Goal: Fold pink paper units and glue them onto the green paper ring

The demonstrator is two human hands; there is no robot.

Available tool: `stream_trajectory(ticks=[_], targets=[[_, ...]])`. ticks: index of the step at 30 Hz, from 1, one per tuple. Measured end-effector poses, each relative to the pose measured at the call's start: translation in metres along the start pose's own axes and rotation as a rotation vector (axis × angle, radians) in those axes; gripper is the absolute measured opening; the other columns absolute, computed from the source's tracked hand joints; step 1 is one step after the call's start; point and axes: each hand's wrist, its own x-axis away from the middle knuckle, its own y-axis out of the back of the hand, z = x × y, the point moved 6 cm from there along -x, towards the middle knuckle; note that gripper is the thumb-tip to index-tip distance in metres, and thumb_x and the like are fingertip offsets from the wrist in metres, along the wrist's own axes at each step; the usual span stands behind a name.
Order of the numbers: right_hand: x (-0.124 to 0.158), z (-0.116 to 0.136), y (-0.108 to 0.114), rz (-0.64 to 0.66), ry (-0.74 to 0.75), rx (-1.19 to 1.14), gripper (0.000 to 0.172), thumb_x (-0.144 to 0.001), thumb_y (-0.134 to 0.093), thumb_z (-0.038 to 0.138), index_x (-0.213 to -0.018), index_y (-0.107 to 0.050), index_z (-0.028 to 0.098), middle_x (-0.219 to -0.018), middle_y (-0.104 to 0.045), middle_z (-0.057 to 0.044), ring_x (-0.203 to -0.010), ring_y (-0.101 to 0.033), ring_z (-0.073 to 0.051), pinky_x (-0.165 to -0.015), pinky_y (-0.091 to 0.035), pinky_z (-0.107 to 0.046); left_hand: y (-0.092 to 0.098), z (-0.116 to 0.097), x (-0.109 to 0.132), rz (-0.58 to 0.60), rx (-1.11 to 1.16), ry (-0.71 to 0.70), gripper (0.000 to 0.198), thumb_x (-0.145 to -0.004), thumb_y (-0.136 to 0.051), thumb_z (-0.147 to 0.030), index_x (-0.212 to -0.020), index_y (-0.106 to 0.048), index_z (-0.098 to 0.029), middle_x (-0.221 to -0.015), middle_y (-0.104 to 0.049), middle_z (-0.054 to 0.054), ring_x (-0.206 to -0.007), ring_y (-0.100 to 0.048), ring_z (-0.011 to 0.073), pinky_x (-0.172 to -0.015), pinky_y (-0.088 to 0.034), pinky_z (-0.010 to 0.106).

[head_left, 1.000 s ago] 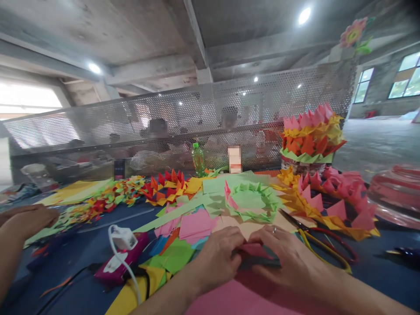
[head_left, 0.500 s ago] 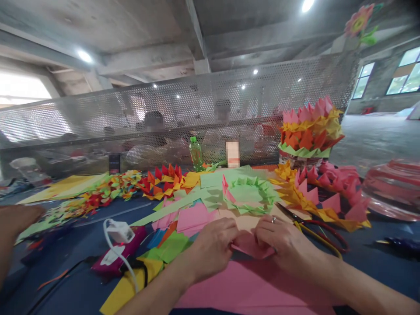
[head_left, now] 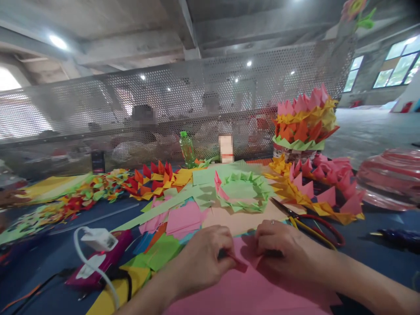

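Note:
My left hand (head_left: 210, 253) is closed on a small folded piece of pink paper (head_left: 240, 264), its darker edge sticking out past my fingertips. Close by on the right, my right hand (head_left: 282, 247), with a ring on one finger, is curled shut; its fingertips are hidden, so whatever they hold cannot be made out. Both hands are over large pink sheets (head_left: 249, 293). Just beyond them lies a ring of folded green paper points (head_left: 243, 177) with pink pieces at its left side. Scissors (head_left: 297, 215) with red and yellow handles lie beside my right hand.
Pink paper squares (head_left: 183, 218) and green sheets (head_left: 164, 251) lie left of my hands. A purple power strip (head_left: 101, 262) with a white charger and cables is further left. Stacked paper rings (head_left: 305, 118), a clear pink container (head_left: 390, 179) and a green bottle (head_left: 187, 151) stand behind.
The pink paper spanning both hands has become a small narrow folded piece at my left fingers. The view has shifted slightly, and the other person's arm at far left has drawn back.

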Motion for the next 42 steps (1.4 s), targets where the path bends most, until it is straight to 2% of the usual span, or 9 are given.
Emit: stream_trajectory(ticks=[3,8,14,19,22,25,31,38,42], targets=[[0.003,0.003,-0.003,0.032,-0.034,-0.032,0.027,-0.067,-0.066,-0.007,-0.074,-0.072,0.020,-0.076,-0.065,0.001,-0.077,-0.059,-0.013,-0.068,-0.039,-0.022,-0.004,-0.001,0.004,0.079,0.076,0.075,0.020,-0.077,-0.082,-0.026,-0.068,-0.067,-0.019,-0.074,-0.063,-0.006,-0.075,-0.059,0.0103,-0.064,-0.035,0.022],[0.010,0.005,-0.009,0.063,-0.125,-0.090,0.017,-0.082,-0.067,0.007,-0.077,-0.073,0.022,-0.077,-0.066,0.002,-0.076,-0.059,-0.012,-0.068,-0.038,-0.023,-0.007,0.004,0.010,0.153,0.101,0.195,0.013,-0.074,-0.081,-0.020,-0.068,-0.069,-0.019,-0.070,-0.064,-0.006,-0.070,-0.058,0.0095,-0.058,-0.031,0.022],[0.013,-0.015,-0.017,0.086,-0.360,-0.080,0.020,-0.092,-0.066,0.026,-0.072,-0.065,0.022,-0.074,-0.064,0.004,-0.073,-0.056,-0.013,-0.069,-0.036,-0.026,-0.009,0.009,0.009,0.143,0.089,0.292,0.027,-0.085,-0.070,-0.043,-0.070,-0.070,-0.020,-0.069,-0.063,-0.005,-0.068,-0.057,0.0115,-0.058,-0.029,0.024],[0.013,-0.013,-0.017,0.022,-0.369,0.065,0.030,-0.088,-0.070,0.027,-0.063,-0.055,0.019,-0.066,-0.061,0.004,-0.067,-0.054,-0.014,-0.064,-0.033,-0.027,-0.010,0.006,0.006,0.186,-0.039,0.367,0.026,-0.089,-0.063,-0.037,-0.071,-0.065,-0.018,-0.075,-0.066,0.000,-0.074,-0.058,0.0158,-0.063,-0.030,0.027],[0.015,-0.011,-0.021,-0.001,-0.355,0.168,0.027,-0.084,-0.071,0.020,-0.063,-0.053,0.020,-0.066,-0.060,0.003,-0.068,-0.053,-0.015,-0.064,-0.033,-0.028,-0.011,0.005,0.004,0.221,-0.077,0.391,0.028,-0.091,-0.058,-0.038,-0.072,-0.060,-0.018,-0.077,-0.066,0.001,-0.073,-0.059,0.0164,-0.061,-0.031,0.027],[0.017,-0.011,-0.024,-0.022,-0.330,0.237,0.024,-0.083,-0.070,0.019,-0.065,-0.054,0.021,-0.067,-0.060,0.002,-0.069,-0.054,-0.017,-0.064,-0.033,-0.029,-0.013,0.006,0.006,0.170,-0.134,0.404,0.025,-0.089,-0.059,-0.036,-0.072,-0.058,-0.019,-0.077,-0.066,0.001,-0.070,-0.059,0.0169,-0.060,-0.033,0.026],[0.016,-0.009,-0.022,-0.056,-0.245,0.322,0.029,-0.093,-0.062,0.031,-0.067,-0.051,0.022,-0.065,-0.058,0.000,-0.064,-0.055,-0.018,-0.060,-0.033,-0.030,-0.016,0.003,0.016,-0.123,-0.275,0.282,0.007,-0.084,-0.057,-0.025,-0.080,-0.063,-0.023,-0.079,-0.069,0.000,-0.080,-0.064,0.0222,-0.068,-0.040,0.028],[0.016,-0.011,-0.020,-0.074,-0.246,0.307,0.036,-0.093,-0.065,0.041,-0.066,-0.049,0.023,-0.062,-0.057,0.001,-0.062,-0.055,-0.018,-0.058,-0.032,-0.030,-0.016,0.004,0.011,-0.056,-0.234,0.310,0.010,-0.085,-0.057,-0.023,-0.076,-0.062,-0.021,-0.077,-0.069,0.001,-0.075,-0.065,0.0214,-0.064,-0.039,0.028],[0.016,-0.014,-0.023,-0.067,-0.240,0.321,0.037,-0.095,-0.061,0.042,-0.067,-0.049,0.022,-0.063,-0.056,0.001,-0.059,-0.053,-0.018,-0.057,-0.030,-0.030,-0.015,0.001,0.013,-0.085,-0.251,0.306,0.010,-0.085,-0.055,-0.021,-0.080,-0.064,-0.021,-0.082,-0.070,0.002,-0.080,-0.066,0.0236,-0.068,-0.040,0.030]])
